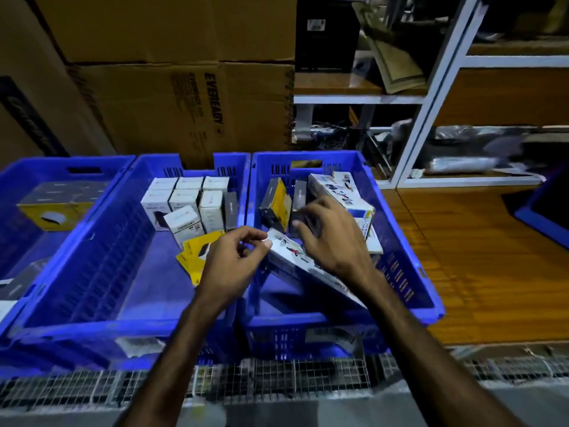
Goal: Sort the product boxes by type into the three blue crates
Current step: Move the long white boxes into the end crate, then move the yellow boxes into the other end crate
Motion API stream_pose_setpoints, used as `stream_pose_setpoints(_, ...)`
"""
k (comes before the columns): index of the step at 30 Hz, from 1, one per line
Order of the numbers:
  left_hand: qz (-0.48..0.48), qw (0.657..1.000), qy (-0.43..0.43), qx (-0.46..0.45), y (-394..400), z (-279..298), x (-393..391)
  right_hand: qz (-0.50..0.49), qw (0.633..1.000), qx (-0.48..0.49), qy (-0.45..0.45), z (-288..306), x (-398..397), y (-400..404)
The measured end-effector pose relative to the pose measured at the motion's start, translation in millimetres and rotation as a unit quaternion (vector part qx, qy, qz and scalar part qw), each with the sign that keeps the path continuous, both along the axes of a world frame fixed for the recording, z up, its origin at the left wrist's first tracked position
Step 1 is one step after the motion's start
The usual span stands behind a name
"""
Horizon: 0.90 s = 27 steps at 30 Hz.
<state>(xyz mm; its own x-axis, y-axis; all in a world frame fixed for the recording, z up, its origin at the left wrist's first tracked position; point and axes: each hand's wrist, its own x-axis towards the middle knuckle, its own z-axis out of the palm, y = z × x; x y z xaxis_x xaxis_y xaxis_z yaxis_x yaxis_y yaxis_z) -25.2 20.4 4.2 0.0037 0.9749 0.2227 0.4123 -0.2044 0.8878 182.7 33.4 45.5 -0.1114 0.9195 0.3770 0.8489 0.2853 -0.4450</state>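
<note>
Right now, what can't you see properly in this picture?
- Head view: the left crate is cut off by the picture's left edge.
- The right hand hides what lies under its palm, so its grip is unclear.
- Print on the white boxes in the middle crate is too small to read.
- Shelf items are blurred.

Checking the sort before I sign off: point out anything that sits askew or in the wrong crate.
In the middle crate, yellow boxes lie flat and skewed in front of the upright white boxes. In the right crate, mixed boxes lie tilted.
</note>
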Motion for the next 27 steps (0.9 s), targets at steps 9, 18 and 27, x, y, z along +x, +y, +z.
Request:
stream_pose_setpoints(9,0.005,0.996,0.090,0.027,29.8,10.0,15.4,0.040,0.988,-0.058,0.136,-49.3,-14.2,-14.3)
stream_pose_setpoints(18,0.013,0.919,0.394,0.030,136.5,20.8,25.5,-0.106,0.974,-0.189,0.072,-34.1,-28.1,65.4)
stream_pose_setpoints(27,-0.116,0.740,0.661,0.037,223.8,31.4,53.2,-0.207,0.941,-0.249,0.097,-61.4,-49.5,128.1)
